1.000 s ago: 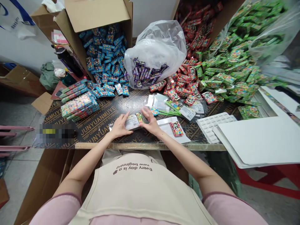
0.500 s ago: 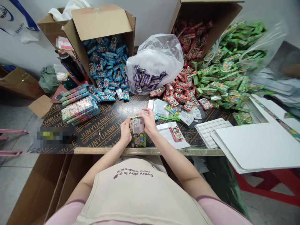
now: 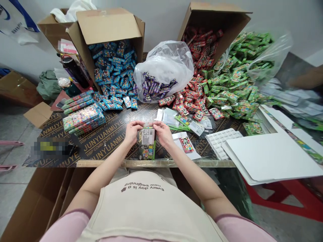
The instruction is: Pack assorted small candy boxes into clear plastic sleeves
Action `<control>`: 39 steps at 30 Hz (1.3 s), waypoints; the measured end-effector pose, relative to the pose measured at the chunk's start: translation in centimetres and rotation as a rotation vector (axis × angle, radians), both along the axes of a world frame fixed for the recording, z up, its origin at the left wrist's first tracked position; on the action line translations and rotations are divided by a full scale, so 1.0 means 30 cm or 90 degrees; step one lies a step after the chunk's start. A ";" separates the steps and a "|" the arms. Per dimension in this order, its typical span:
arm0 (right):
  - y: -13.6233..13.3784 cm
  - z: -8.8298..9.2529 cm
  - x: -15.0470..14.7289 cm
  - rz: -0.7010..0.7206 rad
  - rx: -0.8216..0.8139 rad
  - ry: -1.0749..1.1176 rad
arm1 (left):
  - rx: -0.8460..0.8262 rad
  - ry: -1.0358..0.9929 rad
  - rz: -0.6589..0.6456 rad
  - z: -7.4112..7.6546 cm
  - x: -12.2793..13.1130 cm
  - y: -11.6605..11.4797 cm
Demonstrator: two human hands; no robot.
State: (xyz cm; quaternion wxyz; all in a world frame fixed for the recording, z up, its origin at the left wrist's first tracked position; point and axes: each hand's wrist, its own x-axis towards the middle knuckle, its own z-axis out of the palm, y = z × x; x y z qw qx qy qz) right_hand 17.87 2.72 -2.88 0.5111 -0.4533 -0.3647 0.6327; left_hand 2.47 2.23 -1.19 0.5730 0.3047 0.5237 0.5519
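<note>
A green-and-black printed packet with a pale label lies at the table's front edge, directly before me. At its far left corner my left hand is closed, thumb and finger pinching the top edge. My right hand pinches the same edge at the far right corner. Just right of that hand, a small red packet rests on a white sheet. Beyond it lie flat green printed packets and clear bags with labels.
Loose blue packets spill from a carton. Purple ones sit in a clear bag. Red packets and green packets are heaped at right. Wrapped stacks stand left; sticker sheets and white boards lie right.
My left hand has moved up from the packet's left side to its top edge. The right hand has come down slightly and now pinches that edge too. The view has shifted slightly.
</note>
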 end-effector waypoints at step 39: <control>0.065 -0.219 0.613 0.031 0.212 -0.818 | 0.477 0.622 -0.312 0.067 -0.039 -0.048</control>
